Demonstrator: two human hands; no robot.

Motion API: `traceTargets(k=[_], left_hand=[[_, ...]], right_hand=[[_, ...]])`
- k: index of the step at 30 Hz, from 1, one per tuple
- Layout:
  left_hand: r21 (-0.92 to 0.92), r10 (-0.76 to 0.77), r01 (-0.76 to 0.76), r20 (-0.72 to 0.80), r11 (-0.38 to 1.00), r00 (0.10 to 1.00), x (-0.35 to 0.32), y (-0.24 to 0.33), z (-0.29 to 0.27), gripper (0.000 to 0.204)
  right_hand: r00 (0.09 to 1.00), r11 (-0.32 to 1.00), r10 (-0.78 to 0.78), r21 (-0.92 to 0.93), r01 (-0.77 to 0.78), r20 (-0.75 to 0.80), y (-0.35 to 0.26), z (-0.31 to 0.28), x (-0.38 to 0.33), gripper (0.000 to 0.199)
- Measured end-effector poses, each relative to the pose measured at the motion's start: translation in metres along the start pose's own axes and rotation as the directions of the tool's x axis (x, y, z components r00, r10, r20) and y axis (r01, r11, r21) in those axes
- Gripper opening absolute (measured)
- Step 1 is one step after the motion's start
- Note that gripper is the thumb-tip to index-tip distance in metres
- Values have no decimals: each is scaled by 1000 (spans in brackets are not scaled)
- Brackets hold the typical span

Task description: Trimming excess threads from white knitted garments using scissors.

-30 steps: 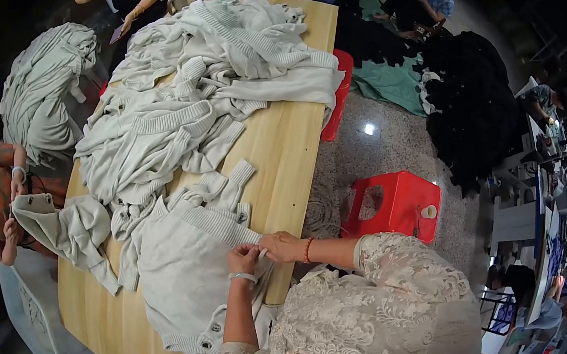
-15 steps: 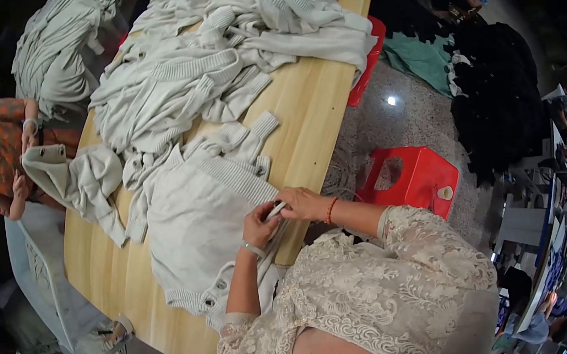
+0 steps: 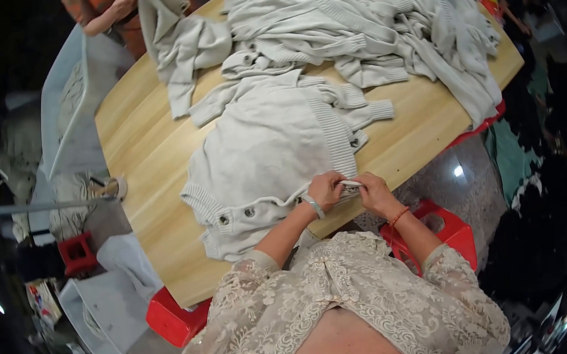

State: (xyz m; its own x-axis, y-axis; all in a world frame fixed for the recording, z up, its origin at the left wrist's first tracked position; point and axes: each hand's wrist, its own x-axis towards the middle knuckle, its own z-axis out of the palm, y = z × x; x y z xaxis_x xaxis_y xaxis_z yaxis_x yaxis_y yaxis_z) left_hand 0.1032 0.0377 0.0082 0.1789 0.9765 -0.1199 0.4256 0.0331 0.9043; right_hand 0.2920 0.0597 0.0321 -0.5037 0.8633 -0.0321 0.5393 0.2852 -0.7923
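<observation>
Cardigan [image 3: 274,157] in pale grey-white knit lay flat on the wooden table [image 3: 143,145] right in front of me, its buttoned band [image 3: 245,214] turned toward my body so the edge sat within easy reach. My left hand [image 3: 326,190] was closed in a pinch on the ribbed hem at the near table edge, a bracelet [image 3: 313,207] at that wrist, and my right hand [image 3: 373,190] was closed on the same bit of hem just beside it — the two almost touching, I judged, to keep that small patch of knit taut between them. What exactly sat between my fingertips was too small to tell.

The knit looked soft and slightly rumpled, with dark round buttons along the band and ribbed cuffs on sleeves folded across the body. Red plastic stools [image 3: 447,223] stood below the table by my knees. Farther off, a heap of similar pale garments [image 3: 377,14] covered the far end of the table, and another person's hands [image 3: 121,1] held one more piece at the far-left corner.
</observation>
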Motion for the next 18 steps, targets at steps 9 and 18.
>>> traceTargets(k=[9, 18], left_hand=[[-493, -74, 139, 149, 859, 986, -17, 7, -17, 15], [355, 285, -175, -285, 918, 915, -61, 47, -81, 62]], right_hand=[[918, 871, 163, 386, -306, 360, -34, -31, 3, 11], [927, 318, 199, 874, -369, 319, -86, -34, 32, 7]])
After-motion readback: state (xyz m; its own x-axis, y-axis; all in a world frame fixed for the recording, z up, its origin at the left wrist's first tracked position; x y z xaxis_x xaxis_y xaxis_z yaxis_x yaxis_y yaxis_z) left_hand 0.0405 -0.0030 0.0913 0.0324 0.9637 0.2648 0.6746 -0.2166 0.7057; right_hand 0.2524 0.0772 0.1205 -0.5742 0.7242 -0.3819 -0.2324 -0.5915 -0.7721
